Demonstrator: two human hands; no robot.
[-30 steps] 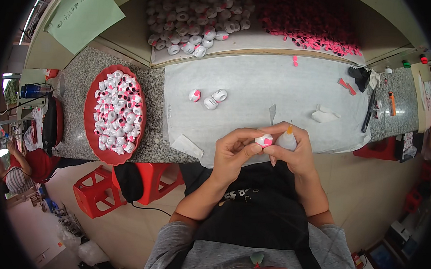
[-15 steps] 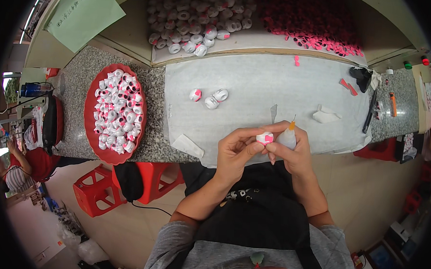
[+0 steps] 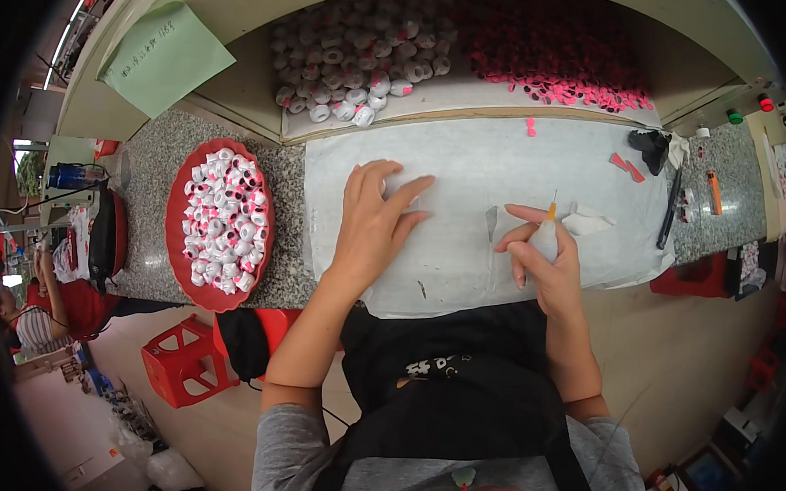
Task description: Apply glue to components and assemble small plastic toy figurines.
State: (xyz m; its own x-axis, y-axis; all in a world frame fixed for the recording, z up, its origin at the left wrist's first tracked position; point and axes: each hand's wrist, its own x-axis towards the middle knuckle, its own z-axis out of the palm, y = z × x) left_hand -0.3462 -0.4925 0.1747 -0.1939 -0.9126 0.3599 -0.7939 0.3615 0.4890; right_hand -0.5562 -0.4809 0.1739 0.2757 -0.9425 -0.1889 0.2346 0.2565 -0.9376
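Left hand [image 3: 372,223] moved leftward over pale sheet [image 3: 467,161], grip wide (loosely spread), right hand [image 3: 558,272] still holding needle-tipped bottle [image 3: 545,242]

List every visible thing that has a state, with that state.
Left hand: spread, over white paper
Right hand: closed around bottle
Bottle: held, needle exposed
White paper: spread out
Red dish: heaped with white-and-pink pieces
Green note: slanted
White scrap: crumpled

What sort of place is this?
Probably a small workshop: there's a red tray full of white-and-pink pieces, a heap of pink bits, and a needle-tipped bottle in the person's right hand.
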